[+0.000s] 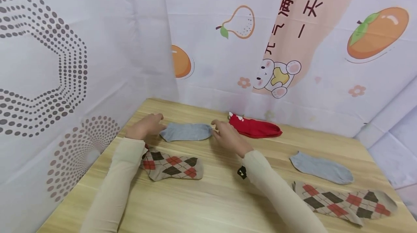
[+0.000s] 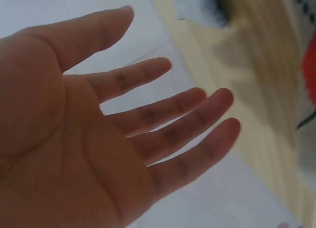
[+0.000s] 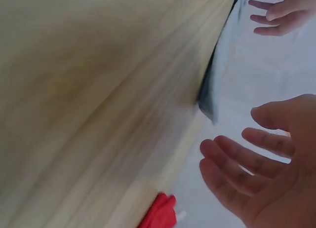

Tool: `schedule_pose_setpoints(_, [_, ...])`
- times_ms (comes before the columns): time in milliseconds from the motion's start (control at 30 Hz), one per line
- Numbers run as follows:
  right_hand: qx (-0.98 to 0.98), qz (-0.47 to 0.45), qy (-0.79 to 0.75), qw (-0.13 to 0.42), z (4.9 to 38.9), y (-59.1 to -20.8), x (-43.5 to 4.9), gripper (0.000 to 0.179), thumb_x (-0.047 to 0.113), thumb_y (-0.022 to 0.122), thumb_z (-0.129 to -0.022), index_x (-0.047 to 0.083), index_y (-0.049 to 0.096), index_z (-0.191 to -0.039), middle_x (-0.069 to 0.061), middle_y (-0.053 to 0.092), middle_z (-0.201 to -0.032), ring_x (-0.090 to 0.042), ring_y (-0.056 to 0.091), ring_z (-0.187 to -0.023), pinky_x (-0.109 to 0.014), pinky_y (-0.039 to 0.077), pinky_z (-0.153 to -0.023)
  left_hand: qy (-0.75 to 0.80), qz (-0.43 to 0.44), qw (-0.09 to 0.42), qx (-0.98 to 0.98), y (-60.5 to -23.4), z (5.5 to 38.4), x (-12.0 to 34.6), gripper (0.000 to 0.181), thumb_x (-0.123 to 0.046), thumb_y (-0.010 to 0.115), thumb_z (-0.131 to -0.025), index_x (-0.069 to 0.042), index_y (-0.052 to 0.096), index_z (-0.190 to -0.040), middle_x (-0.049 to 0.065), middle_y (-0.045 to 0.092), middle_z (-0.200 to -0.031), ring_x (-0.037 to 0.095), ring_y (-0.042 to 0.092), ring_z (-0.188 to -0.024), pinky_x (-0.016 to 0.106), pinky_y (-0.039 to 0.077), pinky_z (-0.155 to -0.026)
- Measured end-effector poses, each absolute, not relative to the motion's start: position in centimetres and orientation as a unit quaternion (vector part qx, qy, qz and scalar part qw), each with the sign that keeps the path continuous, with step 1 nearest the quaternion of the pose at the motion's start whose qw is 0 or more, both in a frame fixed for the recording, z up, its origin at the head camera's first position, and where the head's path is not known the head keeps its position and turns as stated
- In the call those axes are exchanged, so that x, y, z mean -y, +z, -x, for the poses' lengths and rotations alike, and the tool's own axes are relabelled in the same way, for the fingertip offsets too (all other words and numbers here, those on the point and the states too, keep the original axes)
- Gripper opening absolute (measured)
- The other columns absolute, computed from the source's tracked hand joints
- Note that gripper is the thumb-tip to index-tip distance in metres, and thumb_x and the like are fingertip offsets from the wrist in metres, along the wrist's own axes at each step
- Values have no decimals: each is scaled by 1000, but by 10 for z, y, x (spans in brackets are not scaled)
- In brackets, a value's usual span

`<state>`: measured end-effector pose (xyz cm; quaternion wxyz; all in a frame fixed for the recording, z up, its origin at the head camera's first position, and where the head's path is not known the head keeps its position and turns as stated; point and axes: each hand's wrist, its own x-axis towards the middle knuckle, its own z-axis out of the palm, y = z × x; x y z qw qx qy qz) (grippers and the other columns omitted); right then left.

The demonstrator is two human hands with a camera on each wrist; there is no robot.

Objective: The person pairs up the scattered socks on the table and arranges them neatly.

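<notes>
The flat, pale blue-grey fabric ankle sock (image 1: 187,132) lies between the 2 hands: at 3 o'clock from the left hand (image 1: 146,126) and 9 o'clock from the right hand (image 1: 230,138). The left fingers are spread nearly straight, the right loosely bent; neither hand holds anything. For good handling, I'd pinch its 2 ends lightly, keeping the sleeves off the beige, red-and-dark diamond-patterned fabric sock (image 1: 174,167) at 6 o'clock from it.
</notes>
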<state>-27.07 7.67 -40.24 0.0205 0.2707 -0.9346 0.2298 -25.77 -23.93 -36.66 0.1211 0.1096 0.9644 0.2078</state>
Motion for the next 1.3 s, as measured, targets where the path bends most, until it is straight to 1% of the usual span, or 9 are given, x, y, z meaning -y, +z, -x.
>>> schedule_pose_setpoints(167, [943, -251, 217, 8, 285, -420, -66, 39, 16, 60, -99, 0, 52, -134, -10, 66, -100, -19, 61, -86, -35, 53, -80, 218, -115, 115, -962, -379, 264, 232, 52, -21, 46, -103, 13, 38, -143, 36, 43, -142, 51, 39, -133, 58, 36, -107])
schedule_pose_setpoints(267, [946, -242, 214, 8, 289, -425, -60, 41, 18, 60, -99, -1, 52, -134, -9, 66, -101, -17, 59, -87, -35, 52, -82, 212, -118, 107, -964, -383, 266, 230, 52, -22, 46, -104, 13, 39, -142, 36, 45, -140, 50, 43, -130, 58, 38, -105])
schedule_pose_setpoints(400, [948, -237, 212, 13, 294, -426, -54, 27, 15, 63, -97, -2, 61, -117, -11, 65, -103, -20, 58, -90, -37, 51, -82, 204, -127, 83, -967, -390, 270, 229, 47, -18, 49, -102, 15, 45, -136, 35, 51, -133, 48, 51, -122, 56, 42, -101])
schedule_pose_setpoints(567, [952, -245, 181, 11, 298, -428, -51, 6, 7, 64, -94, 2, 65, -97, -6, 64, -89, -18, 55, -79, -34, 49, -73, 191, -152, 67, -967, -402, 273, 224, 28, -10, 54, -98, 12, 58, -115, 27, 63, -111, 34, 61, -93, 47, 50, -84])
schedule_pose_setpoints(733, [952, -246, 182, 6, 296, -427, -54, 4, 4, 65, -93, 3, 64, -96, -5, 63, -86, -17, 53, -75, -33, 48, -71, 191, -153, 63, -968, -406, 272, 219, 7, -4, 58, -95, 2, 58, -91, 12, 61, -87, 23, 53, -73, 36, 46, -66])
schedule_pose_setpoints(867, [948, -249, 198, 9, 294, -423, -61, 8, 1, 66, -90, 4, 62, -83, -2, 55, -73, -17, 47, -69, -29, 42, -64, 195, -153, 61, -967, -406, 273, 215, 15, 1, 57, -93, -3, 52, -79, 7, 52, -75, 20, 48, -67, 31, 42, -60])
schedule_pose_setpoints(1000, [945, -243, 219, -1, 288, -425, -75, 23, 0, 65, -89, 6, 57, -69, 2, 42, -62, -13, 40, -61, -25, 36, -56, 190, -158, 64, -967, -409, 276, 211, 17, -1, 57, -95, -4, 51, -79, 7, 50, -73, 21, 47, -67, 32, 42, -60])
schedule_pose_setpoints(1133, [936, -251, 245, -9, 280, -426, -87, 29, 2, 66, -92, 7, 59, -64, 5, 37, -56, -9, 37, -52, -23, 32, -49, 194, -165, 62, -965, -410, 277, 209, 13, -4, 59, -97, -4, 53, -86, 8, 55, -80, 21, 50, -71, 34, 44, -65])
schedule_pose_setpoints(1300, [920, -248, 304, -24, 282, -423, -91, 30, 7, 63, -97, 5, 62, -67, 2, 48, -53, -9, 41, -48, -23, 36, -47, 204, -188, 27, -961, -409, 277, 216, 14, -3, 60, -96, -4, 53, -85, 7, 55, -78, 21, 49, -71, 34, 43, -66])
